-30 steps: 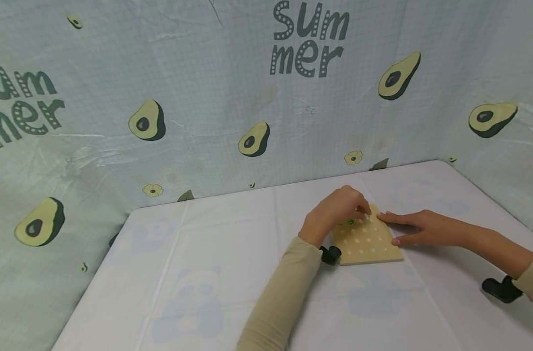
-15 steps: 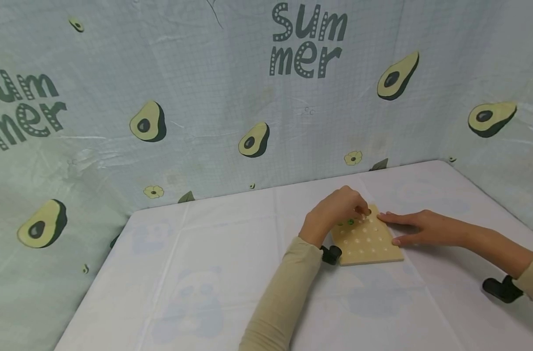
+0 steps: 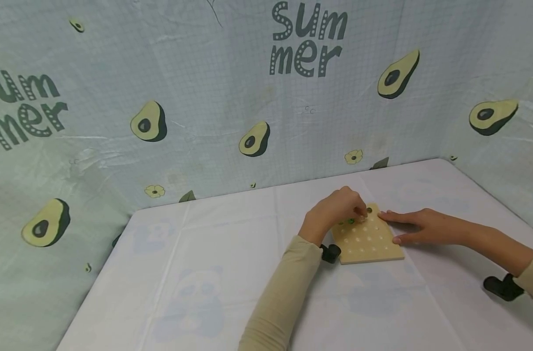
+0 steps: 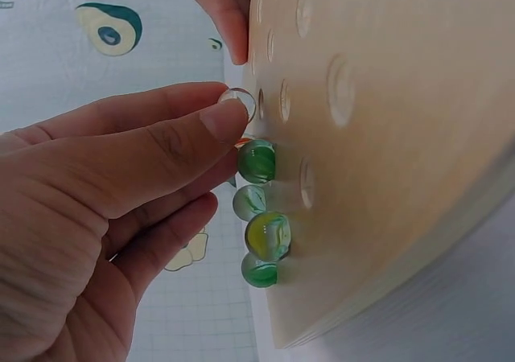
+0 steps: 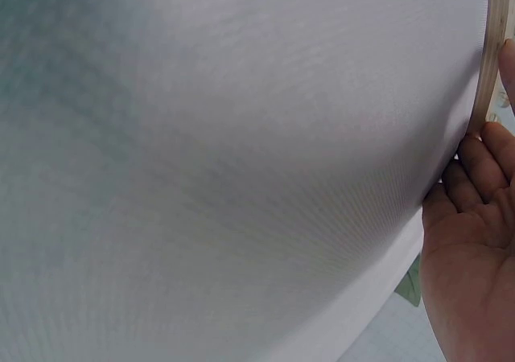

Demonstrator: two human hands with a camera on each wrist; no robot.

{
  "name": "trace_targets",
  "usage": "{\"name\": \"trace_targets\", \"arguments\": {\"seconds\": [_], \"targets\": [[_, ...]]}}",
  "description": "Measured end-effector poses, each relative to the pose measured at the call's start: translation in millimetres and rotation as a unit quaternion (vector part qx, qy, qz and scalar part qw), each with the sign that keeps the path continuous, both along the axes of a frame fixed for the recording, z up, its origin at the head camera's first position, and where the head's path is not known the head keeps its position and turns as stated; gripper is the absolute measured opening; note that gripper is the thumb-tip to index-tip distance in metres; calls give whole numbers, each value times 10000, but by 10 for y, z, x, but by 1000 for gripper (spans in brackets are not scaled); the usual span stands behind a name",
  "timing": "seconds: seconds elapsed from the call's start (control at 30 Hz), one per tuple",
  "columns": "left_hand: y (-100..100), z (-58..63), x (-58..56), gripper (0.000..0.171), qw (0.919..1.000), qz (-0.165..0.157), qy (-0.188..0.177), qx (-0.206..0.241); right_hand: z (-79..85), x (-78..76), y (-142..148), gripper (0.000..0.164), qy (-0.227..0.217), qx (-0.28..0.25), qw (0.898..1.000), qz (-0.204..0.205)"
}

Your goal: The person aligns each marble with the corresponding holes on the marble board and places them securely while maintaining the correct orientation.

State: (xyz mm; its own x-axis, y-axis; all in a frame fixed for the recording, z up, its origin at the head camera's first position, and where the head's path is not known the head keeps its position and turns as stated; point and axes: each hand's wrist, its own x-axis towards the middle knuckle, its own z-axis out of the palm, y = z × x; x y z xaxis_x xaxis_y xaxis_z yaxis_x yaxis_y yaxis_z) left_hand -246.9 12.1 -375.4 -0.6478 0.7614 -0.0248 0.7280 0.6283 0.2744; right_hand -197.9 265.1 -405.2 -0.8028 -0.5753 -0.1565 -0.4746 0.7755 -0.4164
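A pale wooden board (image 3: pixel 373 248) with rows of round hollows lies on the table. Over its far part is my left hand (image 3: pixel 335 212), whose thumb and fingertips pinch a clear glass marble (image 4: pixel 240 101) just off the board's face. Several marbles sit in the hollows beside those fingers, among them a green one (image 4: pixel 257 161) and a yellow-and-green one (image 4: pixel 268 235). My right hand (image 3: pixel 426 227), fingers extended, touches the board's right edge. In the right wrist view, only the board's edge (image 5: pixel 488 72) and a little of its face show.
A white cloth (image 3: pixel 213 273) with faint panda prints covers the table. Behind it hangs a pale curtain (image 3: pixel 205 73) printed with avocados and lettering. Black wrist cameras (image 3: pixel 330 254) are worn at both wrists.
My left fingers have shifted slightly left and toward me over the board, exposing a dark marble near its far right corner. The right hand keeps its place at the edge.
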Motion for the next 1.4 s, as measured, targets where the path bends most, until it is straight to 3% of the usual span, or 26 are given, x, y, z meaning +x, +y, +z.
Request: {"name": "trace_targets", "arguments": {"seconds": [0.23,0.4,0.7,0.83,1.0,1.17,1.4], "targets": [[0,21,-6,19,10000,44,-59,5,19,4,13,80,11,-55,10000,36],[-150,58,-16,19,9997,4,42,236,10,-9,10,81,-50,-32,10000,26],[-820,88,-75,19,9975,382,-181,574,10,-22,-15,82,-12,43,10000,-59],[-1144,47,-83,19,9953,449,-561,647,17,-19,-11,81,-73,-19,9999,-114],[-1409,3,-7,17,9933,373,-915,595,5,-10,-18,81,-129,-43,9998,-155],[-1502,-64,71,17,9912,177,-1239,423,-5,-1,-19,83,-158,-16,9996,-213],[-1518,-117,123,19,9920,24,-1171,469,-3,6,-24,82,-205,-23,9996,-217]]}}
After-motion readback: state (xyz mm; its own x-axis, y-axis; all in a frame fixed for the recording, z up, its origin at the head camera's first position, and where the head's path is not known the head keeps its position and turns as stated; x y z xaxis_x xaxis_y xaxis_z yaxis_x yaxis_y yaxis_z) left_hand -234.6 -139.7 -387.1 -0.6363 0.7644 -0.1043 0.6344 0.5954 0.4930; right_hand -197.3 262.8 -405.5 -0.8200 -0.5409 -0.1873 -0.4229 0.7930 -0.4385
